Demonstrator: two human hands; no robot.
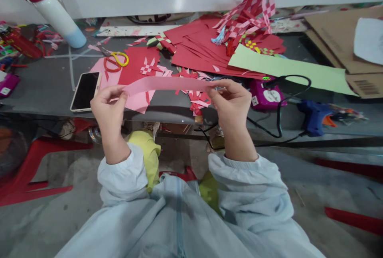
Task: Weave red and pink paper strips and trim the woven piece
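Note:
A long pink paper strip (170, 83) is stretched level between my two hands, above the table's front edge. My left hand (109, 106) pinches its left end between thumb and fingers. At the other end, my right hand (230, 100) grips the strip the same way. Beneath and behind the strip lie pink paper (139, 104), small red and pink cut pieces (199, 98) and red sheets (139, 64). A phone (86, 90) with a dark screen rests beside my left hand. Scissors (116, 62) with yellow and orange handles lie behind that hand.
Red paper (194, 46) and woven red-and-pink strips (254, 14) are piled at the back. A light green sheet (290, 70) lies to the right. Near my right hand are a purple box (267, 95), a black cable (278, 114) and a blue glue gun (314, 116). A bottle (54, 14) stands back left.

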